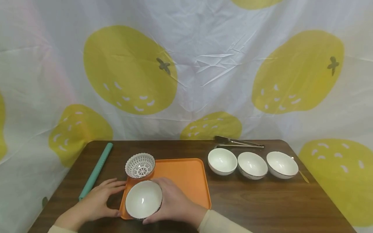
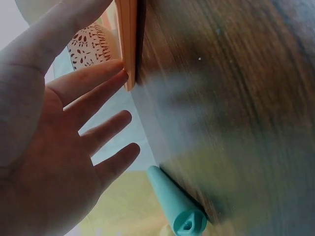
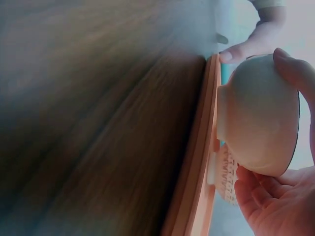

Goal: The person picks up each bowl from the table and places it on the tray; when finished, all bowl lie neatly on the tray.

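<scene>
- The right hand (image 1: 172,201) grasped the white bowl (image 1: 143,200) by its side, thumb toward the person and fingers on the far side; the bowl was over the near-left part of the orange tray (image 1: 185,174).
- The left hand (image 1: 97,201) gripped nothing, its fingers fairly straight and spread, the tips touching the tray's left edge.
- Setting the bowl down well probably called for keeping it level, landing its foot inside the rim, and leaving the patterned bowl (image 1: 140,166) just behind it unknocked; the left hand could best have steadied the tray.
- Only the right wrist view showed the bowl's foot (image 3: 222,113), against or just above the tray; contact could not be told.
- The left wrist view alone showed the hollow end of the green roll (image 2: 189,223).
- Only the head view showed the three white bowls (image 1: 252,165) and the tongs (image 1: 242,142) on the surface (image 1: 247,200).
</scene>
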`<state>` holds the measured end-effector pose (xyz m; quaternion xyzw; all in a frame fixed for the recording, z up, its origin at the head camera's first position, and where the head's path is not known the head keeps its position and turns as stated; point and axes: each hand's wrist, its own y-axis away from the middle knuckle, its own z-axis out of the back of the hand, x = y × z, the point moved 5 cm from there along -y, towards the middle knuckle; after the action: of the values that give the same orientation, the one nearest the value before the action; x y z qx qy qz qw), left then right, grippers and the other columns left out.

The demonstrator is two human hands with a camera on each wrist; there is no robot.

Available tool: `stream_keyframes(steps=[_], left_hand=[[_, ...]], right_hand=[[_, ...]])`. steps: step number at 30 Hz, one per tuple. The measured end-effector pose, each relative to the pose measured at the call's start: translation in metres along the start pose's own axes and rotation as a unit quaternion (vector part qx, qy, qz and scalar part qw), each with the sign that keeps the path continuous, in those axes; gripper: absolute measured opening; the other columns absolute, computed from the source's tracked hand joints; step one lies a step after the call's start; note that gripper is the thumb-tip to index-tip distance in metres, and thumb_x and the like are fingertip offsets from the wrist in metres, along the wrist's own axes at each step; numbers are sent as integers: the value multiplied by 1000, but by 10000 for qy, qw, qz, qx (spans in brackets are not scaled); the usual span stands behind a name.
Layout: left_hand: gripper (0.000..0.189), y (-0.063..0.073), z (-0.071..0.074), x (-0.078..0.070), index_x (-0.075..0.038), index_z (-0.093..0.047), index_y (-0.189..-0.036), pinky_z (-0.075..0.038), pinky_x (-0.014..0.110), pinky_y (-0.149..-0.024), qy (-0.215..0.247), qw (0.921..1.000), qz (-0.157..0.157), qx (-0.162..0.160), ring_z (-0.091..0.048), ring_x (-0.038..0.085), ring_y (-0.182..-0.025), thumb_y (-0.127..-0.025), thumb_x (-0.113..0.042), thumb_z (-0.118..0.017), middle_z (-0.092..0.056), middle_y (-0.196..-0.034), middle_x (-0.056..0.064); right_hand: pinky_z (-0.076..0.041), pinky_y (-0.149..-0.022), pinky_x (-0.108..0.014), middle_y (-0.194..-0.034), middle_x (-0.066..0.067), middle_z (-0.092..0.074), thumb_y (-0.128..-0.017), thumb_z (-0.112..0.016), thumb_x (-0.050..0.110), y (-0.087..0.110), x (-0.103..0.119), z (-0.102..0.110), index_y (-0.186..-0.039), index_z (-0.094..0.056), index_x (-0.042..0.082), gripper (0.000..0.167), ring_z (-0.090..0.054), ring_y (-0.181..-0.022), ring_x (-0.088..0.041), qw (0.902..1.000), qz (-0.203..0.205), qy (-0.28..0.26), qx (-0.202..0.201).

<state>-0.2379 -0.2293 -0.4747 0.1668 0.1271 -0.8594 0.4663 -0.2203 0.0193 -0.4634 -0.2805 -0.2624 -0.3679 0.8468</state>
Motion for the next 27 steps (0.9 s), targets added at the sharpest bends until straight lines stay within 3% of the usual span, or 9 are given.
stream_keyframes(steps=[10,19,27], left_hand=[[86,2,-3,2,-6,-69,-132,-45,77,-97,150,9994,-189,-263,-47,56,-135,-63,-51,-93,-64,-141,13],[87,2,-5,4,-6,-69,-133,-44,77,-97,232,9992,-219,-252,-47,55,-135,-63,-52,-93,-64,-141,13],[89,2,-1,4,-5,-69,-132,-44,77,-98,220,9993,-166,-270,-47,55,-136,-63,-56,-92,-64,-141,13]], right_hand=[[-48,-103,-24,-133,1,-65,-60,-99,45,-20,6,-20,-140,-55,15,97,-57,-122,-10,9994,286,187,-82],[-49,-103,-23,-135,0,-61,-63,-97,49,-23,0,-27,-143,-50,12,100,-55,-123,-9,9993,-60,268,262],[-48,-110,-34,-147,-4,-51,-64,-94,57,-17,0,-19,-158,-31,14,121,-49,-135,-16,9983,-206,421,335]])
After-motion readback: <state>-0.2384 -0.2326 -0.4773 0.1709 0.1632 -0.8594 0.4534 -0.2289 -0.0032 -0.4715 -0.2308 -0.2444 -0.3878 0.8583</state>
